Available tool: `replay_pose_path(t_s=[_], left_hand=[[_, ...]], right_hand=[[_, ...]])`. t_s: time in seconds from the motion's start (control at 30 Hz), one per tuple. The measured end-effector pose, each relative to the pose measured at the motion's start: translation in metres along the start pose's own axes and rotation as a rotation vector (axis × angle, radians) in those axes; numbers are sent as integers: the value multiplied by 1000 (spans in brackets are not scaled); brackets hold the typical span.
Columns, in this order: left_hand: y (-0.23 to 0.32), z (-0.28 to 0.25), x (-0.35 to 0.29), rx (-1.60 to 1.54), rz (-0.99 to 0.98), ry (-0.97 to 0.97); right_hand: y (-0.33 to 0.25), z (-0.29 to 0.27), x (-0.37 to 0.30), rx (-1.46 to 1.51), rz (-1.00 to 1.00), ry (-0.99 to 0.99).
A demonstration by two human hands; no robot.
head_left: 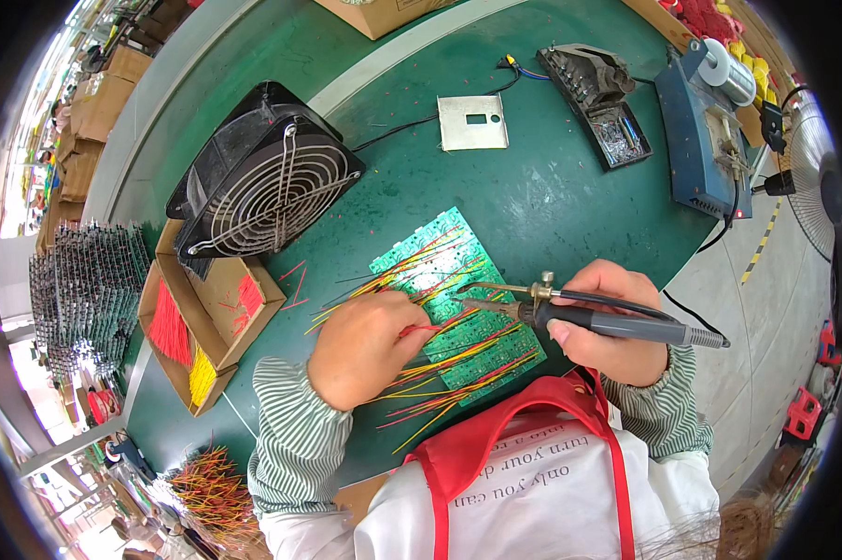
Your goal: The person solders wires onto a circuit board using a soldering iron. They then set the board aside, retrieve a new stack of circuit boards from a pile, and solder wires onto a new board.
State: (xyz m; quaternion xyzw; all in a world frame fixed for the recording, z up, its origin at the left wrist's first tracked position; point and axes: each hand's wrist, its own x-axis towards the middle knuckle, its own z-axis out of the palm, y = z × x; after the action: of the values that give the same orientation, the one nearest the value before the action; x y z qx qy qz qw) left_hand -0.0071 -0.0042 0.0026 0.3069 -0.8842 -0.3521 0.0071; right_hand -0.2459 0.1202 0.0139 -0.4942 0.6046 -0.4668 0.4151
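A green circuit board lies at a slant on the table in front of me, with rows of red, yellow and black wires sticking out to its left. Over its left edge, my left hand pinches a red wire between thumb and fingers. My right hand is wrapped round a soldering iron with a dark grey handle. A thin metal feed tube runs alongside the iron. Both tips point left, close over the middle of the board; whether they touch it I cannot tell.
A black fan stands at the back left. Below it, a cardboard box holds red and yellow wires. Toward the back lie a white plate and a black tray. A blue machine with a solder spool stands right.
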Motion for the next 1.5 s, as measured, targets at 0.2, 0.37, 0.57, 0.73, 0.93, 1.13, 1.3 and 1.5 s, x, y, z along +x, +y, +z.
replay_pose_path(t_s=[0.2, 0.37, 0.57, 0.73, 0.93, 1.13, 1.3, 1.5], left_hand=[[-6, 11, -15, -83, -177, 174], [-9, 16, -19, -129, -220, 271], [-10, 14, -19, -129, -220, 250], [-11, 14, -19, -116, -208, 248], [-11, 14, -18, -119, -205, 241], [-2, 1, -25, 68, -120, 368], [15, 7, -12, 87, -51, 364], [6, 19, -1, -22, -148, 257]], right_hand=[[7, 11, 5, 2, -22, -46], [7, 25, 11, 77, 23, -95], [8, 31, 13, 30, 19, -109], [11, 31, 16, 28, 64, -133], [8, 29, 14, 58, 27, -87], [8, 18, 9, 5, 14, -69], [5, 12, 6, -16, 49, -42], [8, 12, 5, 38, 110, -13]])
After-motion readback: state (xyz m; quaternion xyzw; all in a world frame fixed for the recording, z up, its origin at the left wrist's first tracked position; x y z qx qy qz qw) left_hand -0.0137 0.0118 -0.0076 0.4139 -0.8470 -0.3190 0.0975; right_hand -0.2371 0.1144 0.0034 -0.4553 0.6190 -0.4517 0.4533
